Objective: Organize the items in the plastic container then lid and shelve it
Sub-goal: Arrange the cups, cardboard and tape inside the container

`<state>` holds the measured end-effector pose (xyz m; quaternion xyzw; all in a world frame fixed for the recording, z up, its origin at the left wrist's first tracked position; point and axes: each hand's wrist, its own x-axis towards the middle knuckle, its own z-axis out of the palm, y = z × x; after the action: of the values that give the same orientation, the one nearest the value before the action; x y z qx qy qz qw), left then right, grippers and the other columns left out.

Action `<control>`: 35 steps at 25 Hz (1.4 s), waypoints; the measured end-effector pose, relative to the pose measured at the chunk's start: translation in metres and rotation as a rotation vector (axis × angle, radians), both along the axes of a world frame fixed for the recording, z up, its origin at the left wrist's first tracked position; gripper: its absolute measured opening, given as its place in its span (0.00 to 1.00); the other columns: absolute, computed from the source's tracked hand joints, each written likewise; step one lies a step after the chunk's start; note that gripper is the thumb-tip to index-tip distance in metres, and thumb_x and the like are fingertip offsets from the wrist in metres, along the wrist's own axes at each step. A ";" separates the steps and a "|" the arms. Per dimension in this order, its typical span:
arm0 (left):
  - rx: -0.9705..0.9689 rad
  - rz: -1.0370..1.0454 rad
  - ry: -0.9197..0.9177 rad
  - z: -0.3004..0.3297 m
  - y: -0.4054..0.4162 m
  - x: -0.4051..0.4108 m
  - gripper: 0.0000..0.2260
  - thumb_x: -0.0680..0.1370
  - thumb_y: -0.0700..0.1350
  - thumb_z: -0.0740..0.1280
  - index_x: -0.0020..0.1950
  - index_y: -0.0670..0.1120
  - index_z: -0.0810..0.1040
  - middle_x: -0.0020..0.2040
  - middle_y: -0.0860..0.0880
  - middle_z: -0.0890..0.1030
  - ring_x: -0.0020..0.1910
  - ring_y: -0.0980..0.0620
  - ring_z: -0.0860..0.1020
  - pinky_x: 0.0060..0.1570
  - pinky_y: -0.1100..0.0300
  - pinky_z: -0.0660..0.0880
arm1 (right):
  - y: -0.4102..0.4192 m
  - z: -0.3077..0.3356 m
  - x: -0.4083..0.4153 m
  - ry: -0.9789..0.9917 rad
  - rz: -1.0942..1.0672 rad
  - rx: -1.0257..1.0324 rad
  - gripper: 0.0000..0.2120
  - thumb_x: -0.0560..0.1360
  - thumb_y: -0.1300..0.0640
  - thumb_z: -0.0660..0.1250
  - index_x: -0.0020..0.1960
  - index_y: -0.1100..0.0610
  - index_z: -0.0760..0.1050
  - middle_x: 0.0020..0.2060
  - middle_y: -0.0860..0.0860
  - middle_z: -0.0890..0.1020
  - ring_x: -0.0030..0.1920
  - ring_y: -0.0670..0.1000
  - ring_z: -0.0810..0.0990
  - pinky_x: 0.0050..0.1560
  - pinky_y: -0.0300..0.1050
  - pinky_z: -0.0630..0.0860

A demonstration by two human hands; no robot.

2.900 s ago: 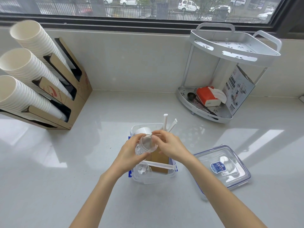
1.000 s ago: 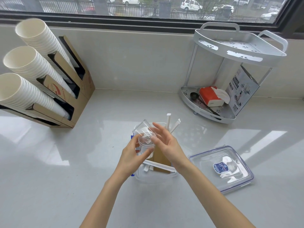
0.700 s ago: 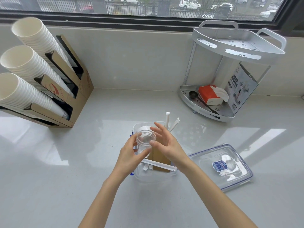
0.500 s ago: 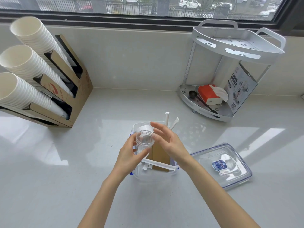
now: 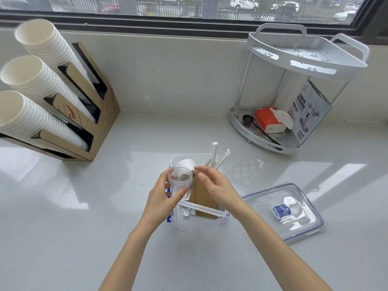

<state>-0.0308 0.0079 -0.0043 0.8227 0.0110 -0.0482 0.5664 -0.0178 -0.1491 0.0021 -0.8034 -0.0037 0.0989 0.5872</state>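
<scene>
The container (image 5: 199, 221), a clear plastic tub with blue side clips, stood uncovered on the white counter (image 5: 84, 227). All positions below are given relative to it.

The left hand (image 5: 162, 198) was over its left rim, thumb and fingers wrapped around a small clear jar (image 5: 180, 181). The jar was upright, mouth open, held above the tub's left half. The right hand (image 5: 216, 187) was over the tub's middle, fingers loosely spread and grasping nothing; its fingertips (image 5: 198, 170) were just beside the jar's rim, and contact could not be confirmed.

Inside the tub:
- a white cup (image 5: 185, 163) at the far-left corner, behind the jar;
- a brown card piece (image 5: 204, 199) standing upright in the middle;
- wrapped straws (image 5: 214, 153) leaning out past the far rim;
- one straw (image 5: 201, 208) lying across the near rim.

The lid (image 5: 283, 211) lay flat on the counter just right of the tub, apart from it (a blue label showed at its centre).

A two-tier corner rack (image 5: 304, 59) stood to the far right, against the wall. Its lower tier held a tissue pack (image 5: 266, 118), a dark scoop (image 5: 247, 119) and a printed box (image 5: 308, 114).

A cardboard dispenser (image 5: 92, 114) with three stacks of paper cups (image 5: 31, 80) stood to the far left.
</scene>
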 end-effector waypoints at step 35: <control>-0.005 0.033 0.069 0.004 0.000 -0.002 0.27 0.74 0.45 0.67 0.70 0.49 0.61 0.58 0.54 0.71 0.55 0.52 0.71 0.52 0.62 0.68 | -0.019 -0.002 0.004 -0.006 -0.063 -0.442 0.20 0.74 0.61 0.61 0.65 0.56 0.67 0.33 0.47 0.73 0.41 0.51 0.74 0.48 0.46 0.73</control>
<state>-0.0327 0.0083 -0.0007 0.8189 0.0441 -0.0671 0.5683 -0.0137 -0.1683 0.0003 -0.9126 0.0412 0.0766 0.3994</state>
